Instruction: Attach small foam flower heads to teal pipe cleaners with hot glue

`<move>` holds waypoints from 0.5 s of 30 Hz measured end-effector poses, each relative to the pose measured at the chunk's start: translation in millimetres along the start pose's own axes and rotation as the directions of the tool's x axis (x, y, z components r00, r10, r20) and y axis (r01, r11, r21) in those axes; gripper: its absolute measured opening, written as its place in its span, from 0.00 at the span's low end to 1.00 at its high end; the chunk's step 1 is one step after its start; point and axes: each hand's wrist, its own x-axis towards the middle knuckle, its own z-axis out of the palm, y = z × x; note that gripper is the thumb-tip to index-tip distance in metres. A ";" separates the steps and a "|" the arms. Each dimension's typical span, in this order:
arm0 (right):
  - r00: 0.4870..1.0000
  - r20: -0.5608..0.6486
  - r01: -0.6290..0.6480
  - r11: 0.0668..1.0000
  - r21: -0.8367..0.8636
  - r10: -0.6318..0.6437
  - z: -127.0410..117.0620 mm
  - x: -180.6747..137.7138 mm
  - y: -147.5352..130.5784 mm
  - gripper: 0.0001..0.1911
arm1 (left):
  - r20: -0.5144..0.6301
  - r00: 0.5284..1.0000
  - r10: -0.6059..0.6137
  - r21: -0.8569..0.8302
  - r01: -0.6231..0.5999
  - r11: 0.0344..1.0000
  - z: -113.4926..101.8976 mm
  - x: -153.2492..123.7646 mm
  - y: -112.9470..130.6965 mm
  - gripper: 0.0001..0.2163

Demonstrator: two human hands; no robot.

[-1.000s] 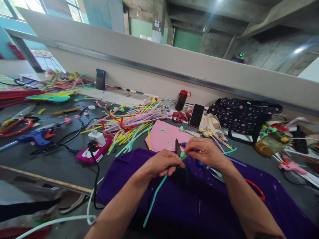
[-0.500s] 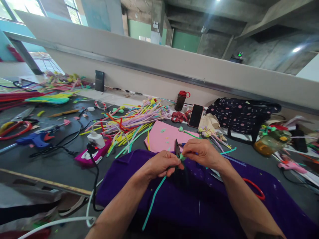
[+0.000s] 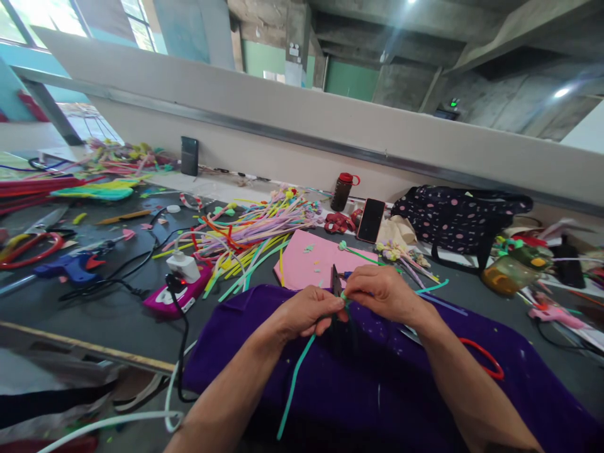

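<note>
— Over the purple cloth (image 3: 240, 333) at the worktop's (image 3: 99, 318) near edge, what do the two hands hold?

— The left hand (image 3: 315, 311) grasps a green stem (image 3: 294, 380) between closed fingers, its free length hanging toward the near left. The right hand (image 3: 384, 291) pinches a small green piece (image 3: 344, 294) at its fingertips, close to the left thumb.

— And the dark tool (image 3: 336, 279)?

— It rises just beyond the left fingertips; which hand, if either, grips it cannot be told.

— What surrounds them?

— A pink sheet (image 3: 304, 258) lies just beyond the hands, with a bundle of coloured stems (image 3: 264, 221) to its far left. Farther off stand a red-lidded bottle (image 3: 341, 192) and, to its right, a phone (image 3: 371, 220).
</note>
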 end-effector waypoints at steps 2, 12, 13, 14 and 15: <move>1.000 0.001 -0.001 1.000 0.004 0.001 -0.3 0.3 -0.4 0.07 | -0.007 1.000 0.000 -0.004 0.000 1.000 -0.5 0.9 -1.4 0.16; 0.999 -0.034 0.013 0.996 0.083 -0.010 -0.7 -1.5 4.9 0.09 | -0.069 0.998 -0.006 -0.017 0.005 1.000 -0.8 3.0 -2.9 0.14; 0.999 -0.051 0.011 0.994 0.107 -0.005 -2.7 -2.2 6.5 0.10 | -0.081 0.997 0.000 -0.019 -0.002 1.000 -0.7 2.4 -1.9 0.14; 0.997 -0.080 0.005 0.991 0.133 0.005 -5.1 -2.8 7.9 0.11 | -0.092 0.996 0.007 -0.022 -0.009 1.000 -0.5 1.6 -0.7 0.15; 0.993 -0.115 -0.003 0.988 0.157 0.021 -7.5 -3.2 9.0 0.12 | -0.102 0.995 0.015 -0.029 -0.018 0.999 -0.4 0.8 0.5 0.15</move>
